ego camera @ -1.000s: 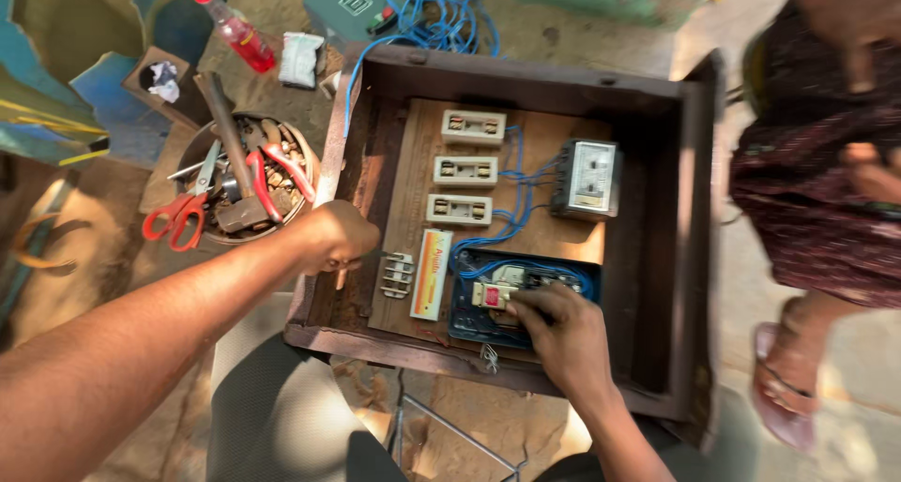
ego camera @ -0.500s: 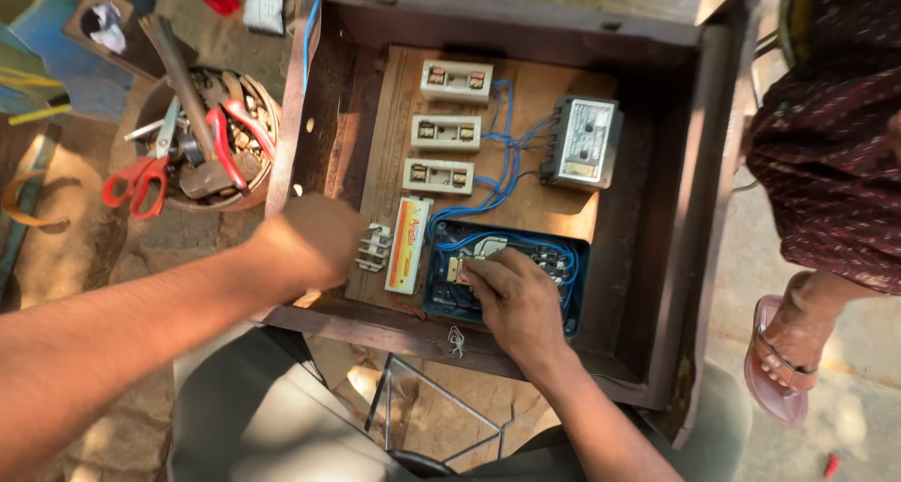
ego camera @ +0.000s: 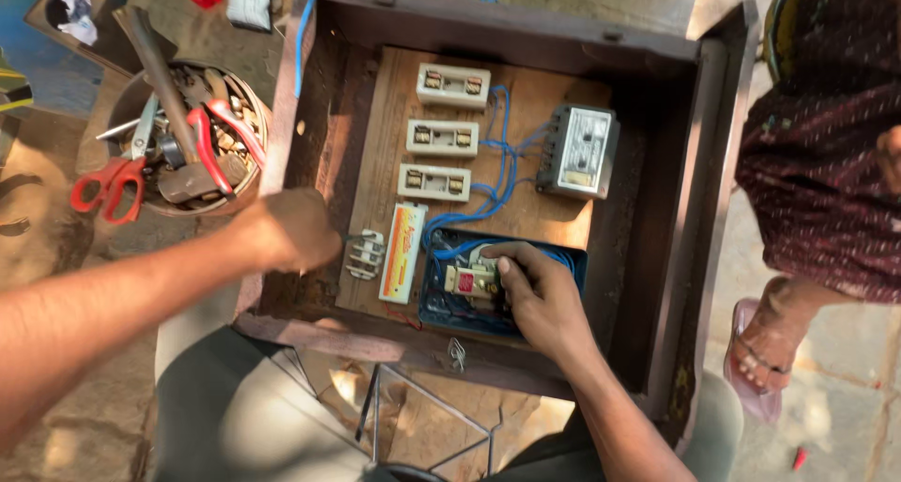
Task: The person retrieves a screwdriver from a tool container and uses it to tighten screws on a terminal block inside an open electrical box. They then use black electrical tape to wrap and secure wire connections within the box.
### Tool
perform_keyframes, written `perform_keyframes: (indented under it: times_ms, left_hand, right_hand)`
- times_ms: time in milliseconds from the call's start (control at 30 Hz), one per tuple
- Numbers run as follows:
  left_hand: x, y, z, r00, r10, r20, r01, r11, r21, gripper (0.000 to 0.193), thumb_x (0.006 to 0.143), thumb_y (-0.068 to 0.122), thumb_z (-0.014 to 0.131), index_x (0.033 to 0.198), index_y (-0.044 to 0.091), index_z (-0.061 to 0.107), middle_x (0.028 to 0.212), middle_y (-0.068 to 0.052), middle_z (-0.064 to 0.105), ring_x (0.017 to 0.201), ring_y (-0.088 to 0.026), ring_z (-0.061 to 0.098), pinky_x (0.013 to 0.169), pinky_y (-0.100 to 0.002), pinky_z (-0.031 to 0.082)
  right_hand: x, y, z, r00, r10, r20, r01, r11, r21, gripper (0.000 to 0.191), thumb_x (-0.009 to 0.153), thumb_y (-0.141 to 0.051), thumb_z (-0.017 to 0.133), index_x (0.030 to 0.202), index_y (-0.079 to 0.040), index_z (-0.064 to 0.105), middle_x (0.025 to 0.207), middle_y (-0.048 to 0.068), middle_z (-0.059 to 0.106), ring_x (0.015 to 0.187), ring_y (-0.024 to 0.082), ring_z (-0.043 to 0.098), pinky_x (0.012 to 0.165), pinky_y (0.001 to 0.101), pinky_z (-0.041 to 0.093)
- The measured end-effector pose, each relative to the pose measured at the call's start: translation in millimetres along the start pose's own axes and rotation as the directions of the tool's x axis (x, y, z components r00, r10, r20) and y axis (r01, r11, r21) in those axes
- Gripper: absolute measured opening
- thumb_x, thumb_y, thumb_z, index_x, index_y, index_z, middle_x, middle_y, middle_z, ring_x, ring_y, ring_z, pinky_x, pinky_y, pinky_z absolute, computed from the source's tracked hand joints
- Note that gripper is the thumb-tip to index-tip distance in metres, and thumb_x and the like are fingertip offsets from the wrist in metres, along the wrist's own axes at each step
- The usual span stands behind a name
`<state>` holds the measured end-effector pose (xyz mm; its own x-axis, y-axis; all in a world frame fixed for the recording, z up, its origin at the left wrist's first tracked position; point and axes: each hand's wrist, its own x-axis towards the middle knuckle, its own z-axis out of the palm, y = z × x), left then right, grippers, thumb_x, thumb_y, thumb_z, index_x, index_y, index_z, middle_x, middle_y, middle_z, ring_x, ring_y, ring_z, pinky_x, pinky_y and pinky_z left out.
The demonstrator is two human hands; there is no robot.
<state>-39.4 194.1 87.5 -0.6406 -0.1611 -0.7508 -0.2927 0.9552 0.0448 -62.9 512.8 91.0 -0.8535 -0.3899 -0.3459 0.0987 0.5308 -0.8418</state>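
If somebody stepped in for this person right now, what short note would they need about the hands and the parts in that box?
Left hand: closed, resting on the left wall of the dark wooden box, beside a small white multi-pin fitting.
Right hand: fingers on the small cream switch with a red patch inside the blue open housing; its grip cannot be judged.
Mounted on the board: three cream fuse holders, a grey switch unit, blue wiring.
Still open: the blue housing, no cover on.
Tools sit in the round bowl to the left.

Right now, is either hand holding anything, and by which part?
Right hand pinches the small switch unit at its right end. Left hand grips the box's left wall.
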Motion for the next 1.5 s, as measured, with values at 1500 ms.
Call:
perform_keyframes:
  times_ms: [1500]
  left_hand:
    - [-19.4, -1.5, 17.6, 0.934, 0.352, -0.053, -0.309, 0.876, 0.370, 0.017, 0.080, 0.018, 0.067, 0.089, 0.011, 0.079, 0.090, -0.015, 0.075, 0.088, -0.032, 0.074, 0.073, -0.043, 0.059]
  right_hand:
    - [91.5, 26.3, 161.3, 0.835, -0.465, 0.294, 0.543, 0.612, -0.575, 0.020, 0.064, -0.020, 0.078, 0.076, -0.004, 0.077, 0.103, 0.020, 0.064, 0.106, 0.037, 0.058, 0.090, 0.0486, 0.044]
